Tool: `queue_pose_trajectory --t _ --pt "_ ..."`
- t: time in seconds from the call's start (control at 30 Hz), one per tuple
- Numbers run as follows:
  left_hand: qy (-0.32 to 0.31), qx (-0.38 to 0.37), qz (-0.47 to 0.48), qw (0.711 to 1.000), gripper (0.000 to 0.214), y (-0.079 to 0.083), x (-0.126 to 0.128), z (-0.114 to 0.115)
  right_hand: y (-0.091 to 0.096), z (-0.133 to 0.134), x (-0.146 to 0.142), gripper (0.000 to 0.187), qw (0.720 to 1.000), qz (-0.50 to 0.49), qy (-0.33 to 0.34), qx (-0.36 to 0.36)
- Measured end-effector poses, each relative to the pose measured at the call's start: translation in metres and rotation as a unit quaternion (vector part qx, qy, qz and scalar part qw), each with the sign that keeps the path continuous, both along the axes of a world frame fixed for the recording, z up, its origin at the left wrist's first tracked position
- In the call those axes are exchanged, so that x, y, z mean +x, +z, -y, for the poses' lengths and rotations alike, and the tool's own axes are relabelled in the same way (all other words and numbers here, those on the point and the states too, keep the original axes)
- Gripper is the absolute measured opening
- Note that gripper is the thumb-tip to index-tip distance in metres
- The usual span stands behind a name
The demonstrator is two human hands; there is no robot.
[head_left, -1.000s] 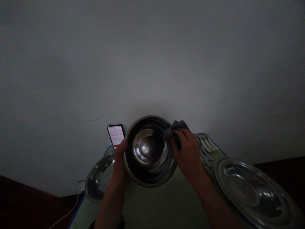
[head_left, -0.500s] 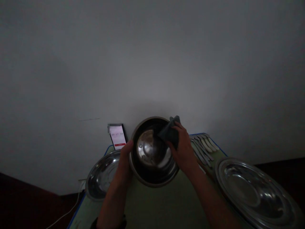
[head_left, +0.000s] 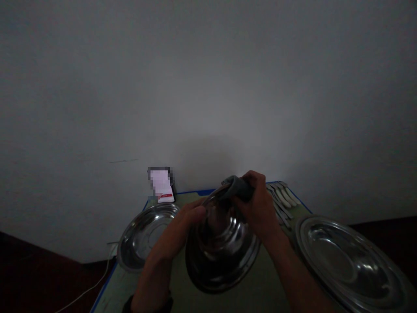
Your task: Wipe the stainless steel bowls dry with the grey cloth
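Note:
A shiny steel bowl (head_left: 221, 261) is held up over the table, tilted so that its far rim stands high. My left hand (head_left: 182, 226) grips the rim on the left side, its thumb lying over the edge. In my right hand (head_left: 259, 204) is a grey-green cloth (head_left: 239, 188), folded over the far rim and pressed against it. The right fingertips are partly hidden behind the cloth and rim.
On the left of the green table (head_left: 182, 287) sits another steel basin (head_left: 130, 243). A phone (head_left: 163, 184) leans against the wall behind it. Several pieces of cutlery (head_left: 283, 198) lie at the back right, near a large steel dish (head_left: 335, 261). A white cable (head_left: 94, 287) hangs at the left.
The bowl has tipped and dropped lower, its opening no longer facing me squarely. My right hand has brought the cloth from the bowl's inside onto the rim. The left hand has shifted with the rim.

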State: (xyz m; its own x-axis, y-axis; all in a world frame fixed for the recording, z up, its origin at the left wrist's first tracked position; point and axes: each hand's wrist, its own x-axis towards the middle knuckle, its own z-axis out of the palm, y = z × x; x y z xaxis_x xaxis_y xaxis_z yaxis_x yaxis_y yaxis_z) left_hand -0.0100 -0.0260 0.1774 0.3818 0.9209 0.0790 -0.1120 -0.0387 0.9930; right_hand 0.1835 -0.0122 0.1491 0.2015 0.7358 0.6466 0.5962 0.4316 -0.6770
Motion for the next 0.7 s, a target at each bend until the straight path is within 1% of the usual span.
queue_pose_trajectory --t 0.07,0.13,0.2,0.3,0.37,0.43,0.5,0.57,0.6,0.67,0.7 --pt "0.008 0.013 0.021 1.0 0.027 0.002 -0.002 0.0 -0.001 -0.003 0.001 0.036 1.0 -0.017 -0.013 -0.022" --pt "0.053 0.026 0.077 0.995 0.034 0.0 -0.003 -0.001 -0.005 -0.007 0.0 0.032 0.998 -0.038 -0.03 -0.049" --pt "0.088 0.032 0.123 0.988 0.042 -0.004 -0.003 -0.004 -0.009 -0.01 -0.003 0.033 0.995 -0.055 -0.032 -0.075" --pt "0.119 0.009 0.142 0.983 0.047 -0.01 -0.004 -0.008 -0.012 -0.011 -0.007 0.036 0.995 -0.065 -0.002 -0.074" --pt "0.14 -0.019 0.137 0.98 0.044 -0.011 -0.006 -0.009 -0.01 -0.009 -0.005 0.03 0.995 -0.068 0.027 -0.071" --pt "0.126 -0.039 0.118 0.984 0.041 -0.011 -0.009 -0.008 -0.006 -0.007 0.0 0.023 0.994 -0.061 0.036 -0.081" --pt "0.084 -0.037 0.098 0.991 0.038 -0.008 -0.013 -0.007 -0.004 -0.007 0.006 0.019 0.995 -0.044 0.023 -0.085" --pt "0.042 -0.013 0.074 0.996 0.038 -0.005 -0.016 -0.006 -0.003 -0.009 0.01 0.021 0.996 -0.03 0.008 -0.079" --pt "0.034 0.001 0.064 0.997 0.038 -0.003 -0.016 -0.005 -0.003 -0.01 0.01 0.023 0.997 -0.03 0.0 -0.076" --pt "0.05 0.036 0.061 0.996 0.038 -0.001 -0.016 -0.004 -0.005 -0.012 0.006 0.029 0.995 -0.056 -0.019 -0.076" --pt "0.072 0.059 0.068 0.993 0.04 -0.002 -0.015 -0.003 -0.007 -0.012 0.001 0.031 0.993 -0.084 -0.031 -0.077"
